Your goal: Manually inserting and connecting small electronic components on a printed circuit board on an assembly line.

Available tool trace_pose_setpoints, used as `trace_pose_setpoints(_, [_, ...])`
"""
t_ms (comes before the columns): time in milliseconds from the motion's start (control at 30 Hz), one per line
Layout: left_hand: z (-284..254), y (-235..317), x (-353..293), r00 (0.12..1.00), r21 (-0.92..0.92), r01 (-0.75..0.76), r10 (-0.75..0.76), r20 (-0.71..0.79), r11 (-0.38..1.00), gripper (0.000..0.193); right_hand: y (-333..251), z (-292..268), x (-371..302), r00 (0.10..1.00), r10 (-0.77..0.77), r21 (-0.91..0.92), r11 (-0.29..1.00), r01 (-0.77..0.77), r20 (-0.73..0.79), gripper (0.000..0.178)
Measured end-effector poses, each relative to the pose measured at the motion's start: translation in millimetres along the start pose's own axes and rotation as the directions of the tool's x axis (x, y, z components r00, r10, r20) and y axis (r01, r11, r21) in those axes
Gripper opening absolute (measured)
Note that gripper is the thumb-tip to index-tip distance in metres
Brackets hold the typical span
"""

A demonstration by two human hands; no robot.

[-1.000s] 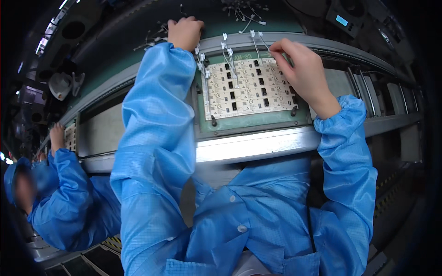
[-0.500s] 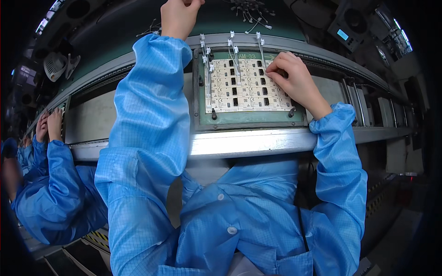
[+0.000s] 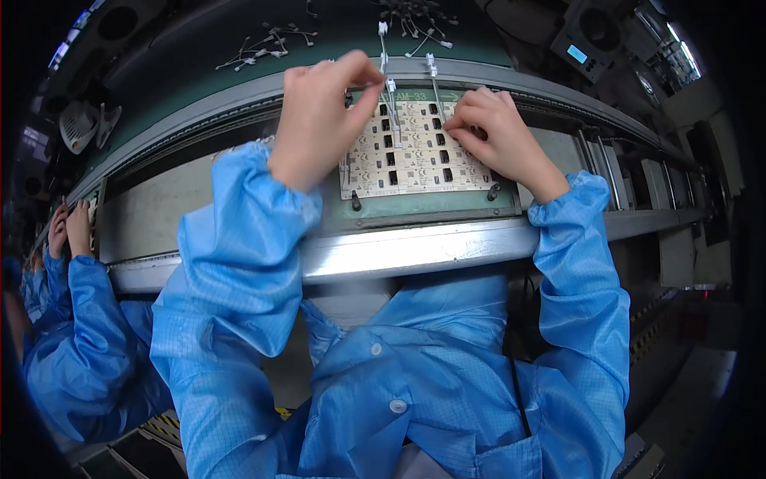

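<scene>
One white-plugged cable (image 3: 384, 44) rises from the left hand (image 3: 317, 120), thumb and forefinger pinched narrow on it over the pale circuit-board panel (image 3: 416, 152). Right hand (image 3: 504, 140) curled, fingertips nearly together beside the lower end of a second cable (image 3: 436, 89); cannot tell whether it grips. Panel lies flat on a green carrier (image 3: 431, 207), below both hands.

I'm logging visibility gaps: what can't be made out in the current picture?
Head view: the upper-left part of the rectangular cream circuit-board panel, hidden behind the bare left hand.
Head view: whether the bare right hand grips anything, hidden by its own curled fingers.
Head view: the number of tangled white-plugged wires near the top edge, too small and dark.
</scene>
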State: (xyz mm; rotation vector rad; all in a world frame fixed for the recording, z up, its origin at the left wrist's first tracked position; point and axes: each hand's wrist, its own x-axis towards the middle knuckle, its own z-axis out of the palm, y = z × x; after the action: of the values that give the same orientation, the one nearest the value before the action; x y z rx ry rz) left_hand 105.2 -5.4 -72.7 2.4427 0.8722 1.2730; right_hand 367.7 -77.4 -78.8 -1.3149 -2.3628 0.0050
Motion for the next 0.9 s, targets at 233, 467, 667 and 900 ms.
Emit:
trace_pose_setpoints(233, [-3.0,42.8,-27.2,0.980,0.347,-0.179,0.135,0.148,0.921,0.012,35.0,-11.1,41.7,0.990,0.140,-0.018,0.990,-0.139,0.019,0.016])
trace_pose_setpoints(467, [14.2,41.2,-42.7,0.974,0.454,-0.134,0.032,0.226,0.881,0.016,62.6,45.1,124.6,0.971,0.226,-0.254,0.937,-0.238,-0.078,0.020])
trace_pose_setpoints(667, [26.5,55.6,-51.9,0.979,0.352,-0.148,0.087,0.184,0.924,0.017,52.9,42.2,104.1,0.974,0.158,-0.166,0.969,-0.185,-0.160,0.009])
trace_pose_setpoints(900, [31.8,48.4,-59.6,0.980,0.281,-0.102,0.048,0.191,0.954,0.018,61.0,51.6,99.6,0.976,0.137,-0.219,0.960,-0.173,-0.168,0.004])
